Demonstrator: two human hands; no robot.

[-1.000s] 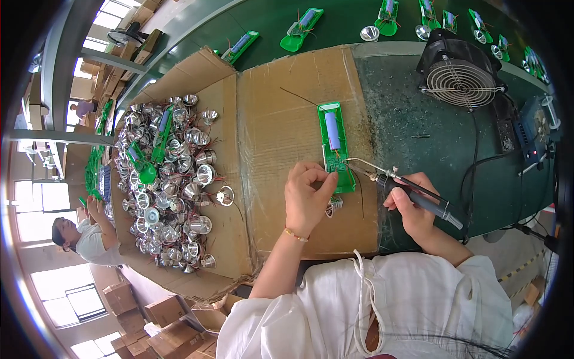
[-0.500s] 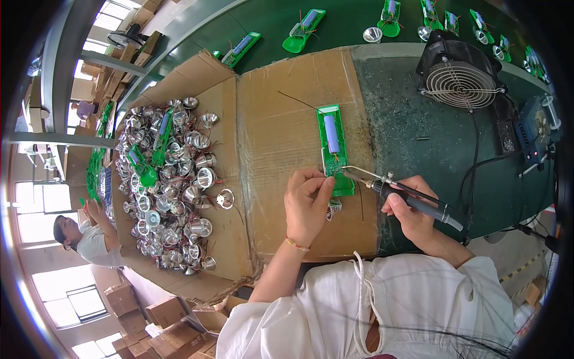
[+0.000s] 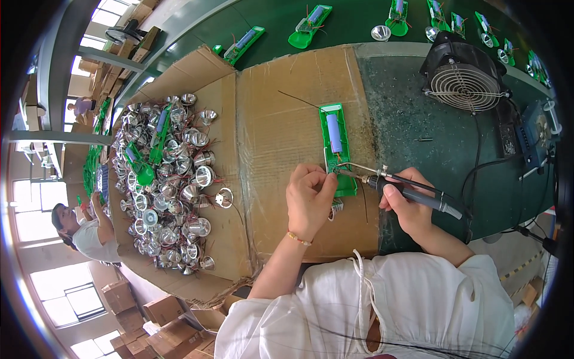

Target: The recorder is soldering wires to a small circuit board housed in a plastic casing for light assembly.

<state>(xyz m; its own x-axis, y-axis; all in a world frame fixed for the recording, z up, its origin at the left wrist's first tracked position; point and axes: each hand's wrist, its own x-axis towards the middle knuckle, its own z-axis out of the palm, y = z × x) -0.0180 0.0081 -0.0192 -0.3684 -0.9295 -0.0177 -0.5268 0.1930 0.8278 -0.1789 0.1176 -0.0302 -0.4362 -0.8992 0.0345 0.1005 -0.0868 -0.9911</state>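
Distant housings slid right; right hand grips soldering iron; left hand, at green casing, grip unclear.

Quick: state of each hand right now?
Left hand: pinched closed at the green casing; whether it holds anything cannot be told.
Right hand: closed around the soldering iron.

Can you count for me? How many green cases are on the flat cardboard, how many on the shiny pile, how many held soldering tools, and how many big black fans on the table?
Green case on the flat cardboard: 1
Green cases on the shiny pile: 2
Soldering tool: 1
Big black fan: 1
Total: 5
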